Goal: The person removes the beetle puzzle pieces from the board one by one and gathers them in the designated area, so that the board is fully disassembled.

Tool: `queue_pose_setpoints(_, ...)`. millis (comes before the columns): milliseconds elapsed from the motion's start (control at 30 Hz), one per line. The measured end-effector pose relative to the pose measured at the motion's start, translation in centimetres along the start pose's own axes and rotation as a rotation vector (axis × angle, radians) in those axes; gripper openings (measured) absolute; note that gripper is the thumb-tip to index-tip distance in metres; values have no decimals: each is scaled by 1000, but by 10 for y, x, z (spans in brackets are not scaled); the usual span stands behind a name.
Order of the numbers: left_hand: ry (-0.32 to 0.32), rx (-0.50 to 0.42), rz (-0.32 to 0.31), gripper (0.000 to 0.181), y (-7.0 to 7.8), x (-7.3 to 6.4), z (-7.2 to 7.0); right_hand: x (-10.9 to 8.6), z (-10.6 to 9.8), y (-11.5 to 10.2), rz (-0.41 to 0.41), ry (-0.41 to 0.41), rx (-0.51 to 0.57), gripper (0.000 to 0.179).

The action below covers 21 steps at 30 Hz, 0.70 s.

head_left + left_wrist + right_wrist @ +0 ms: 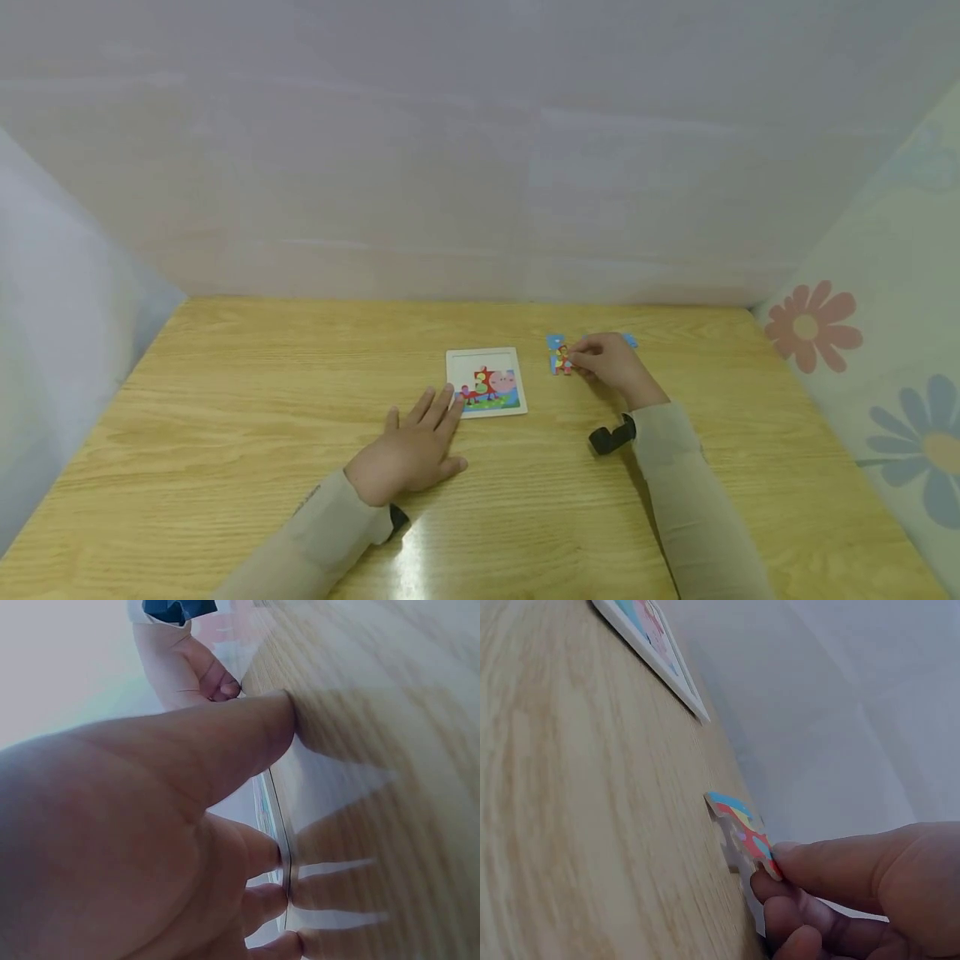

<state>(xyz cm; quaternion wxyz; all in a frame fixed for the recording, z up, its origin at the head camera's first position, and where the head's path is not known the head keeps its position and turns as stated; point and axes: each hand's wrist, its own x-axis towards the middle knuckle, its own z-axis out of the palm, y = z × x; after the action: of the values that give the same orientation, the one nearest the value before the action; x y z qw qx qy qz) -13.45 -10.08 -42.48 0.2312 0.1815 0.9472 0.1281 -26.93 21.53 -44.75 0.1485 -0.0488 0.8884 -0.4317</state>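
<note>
A white-framed jigsaw puzzle board (486, 414) lies flat on the table, its lower part filled with pieces showing a pink round face and red shapes; the upper part shows bare white. My left hand (411, 450) rests at the board's lower left corner, fingers spread and straight, their tips touching its edge in the left wrist view. To the right of the board, my right hand (617, 367) pinches a colourful jigsaw piece (742, 826) between thumb and index finger. That piece is tilted, partly raised off the wood in the right wrist view.
Beyond the right hand a bit of another blue piece (631, 340) shows, mostly hidden by that hand. The wooden table (300, 350) meets a pale wall covering at the back. A flower-printed sheet (900, 375) hangs at the right side.
</note>
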Motion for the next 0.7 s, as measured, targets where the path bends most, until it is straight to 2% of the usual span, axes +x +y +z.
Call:
queue_pose_setpoints(533, -10, -4, -4, 83, -1, -2, -3, 0, 2, -8, -17, 22, -172, 16)
queue_pose_setpoints(700, -10, 1, -2, 83, -2, -2, -2, 0, 2, -9, -14, 25, -184, 15)
